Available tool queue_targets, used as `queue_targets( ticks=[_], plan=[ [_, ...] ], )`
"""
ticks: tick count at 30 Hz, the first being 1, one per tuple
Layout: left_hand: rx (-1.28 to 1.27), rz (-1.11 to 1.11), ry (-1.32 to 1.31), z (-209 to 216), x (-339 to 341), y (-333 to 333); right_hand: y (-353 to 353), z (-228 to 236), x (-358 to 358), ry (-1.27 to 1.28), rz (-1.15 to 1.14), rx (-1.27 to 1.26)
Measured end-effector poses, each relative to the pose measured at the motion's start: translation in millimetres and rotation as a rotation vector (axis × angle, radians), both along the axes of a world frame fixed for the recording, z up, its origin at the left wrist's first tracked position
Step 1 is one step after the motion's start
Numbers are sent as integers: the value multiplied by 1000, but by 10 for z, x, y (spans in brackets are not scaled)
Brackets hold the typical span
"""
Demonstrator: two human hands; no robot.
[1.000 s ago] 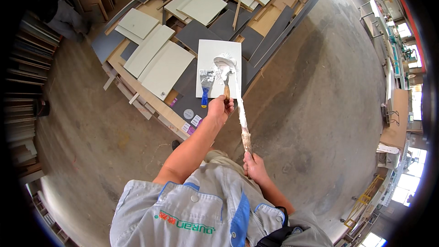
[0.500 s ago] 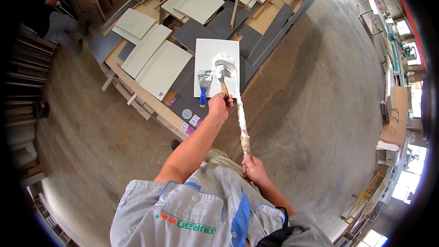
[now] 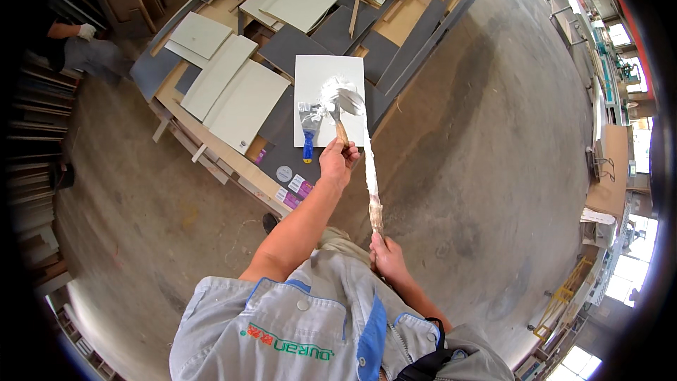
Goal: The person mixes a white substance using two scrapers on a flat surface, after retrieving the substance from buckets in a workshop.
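Note:
In my left hand [image 3: 338,162] is a wooden-handled putty knife [image 3: 341,132]; its blade meets a ladle [image 3: 350,102] smeared with white paste. Lower down, my right hand [image 3: 388,257] grips the ladle's long handle, which is thickly coated with paste along its upper stretch. Beneath the ladle's bowl lies a white board [image 3: 309,73] with a heap of white paste [image 3: 329,89] near its middle. A second putty knife [image 3: 308,145], blue-handled, rests on the board's left part, paste on its blade.
A large stack of boards [image 3: 244,104] in white, grey and bare wood lies ahead under the white board. Stickers [image 3: 297,183] mark its near corner. At the far left a co-worker's gloved hand [image 3: 86,32] shows beside stacked panels [image 3: 44,137]. Concrete floor [image 3: 479,169] stretches to the right.
The ladle's bowl has tilted, showing more of its metal, with the putty knife's blade still against it. At the far left, the co-worker's gloved hand has come into clearer view.

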State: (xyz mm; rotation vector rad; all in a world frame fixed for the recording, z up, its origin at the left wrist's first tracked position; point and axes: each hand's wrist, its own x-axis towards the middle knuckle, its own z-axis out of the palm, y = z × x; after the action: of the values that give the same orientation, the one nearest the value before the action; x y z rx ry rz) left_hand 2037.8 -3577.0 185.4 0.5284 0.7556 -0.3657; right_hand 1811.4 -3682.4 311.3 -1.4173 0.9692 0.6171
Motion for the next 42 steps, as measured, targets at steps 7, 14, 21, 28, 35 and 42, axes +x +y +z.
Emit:
queue_targets(
  ticks=[7,14,21,28,35,42],
  plan=[
    [-2,-35,10,-361,-18,34,-80,-169,118,-46,12,-135],
    [181,-291,38,-1038,193,63,-289,-2,112,-51,-156,177],
    [401,-419,225,-1044,-296,474,-192,92,-25,-139,-71,442],
    [366,-451,-49,-1119,-2034,1969,287,39,-111,-297,-141,1216],
    [572,177,202,-1501,-4788,4923,1952,330,-251,-379,75,1664],
    [174,827,1013,-1251,-8421,6350,4570,800,-733,-225,687,1972]
  ],
)
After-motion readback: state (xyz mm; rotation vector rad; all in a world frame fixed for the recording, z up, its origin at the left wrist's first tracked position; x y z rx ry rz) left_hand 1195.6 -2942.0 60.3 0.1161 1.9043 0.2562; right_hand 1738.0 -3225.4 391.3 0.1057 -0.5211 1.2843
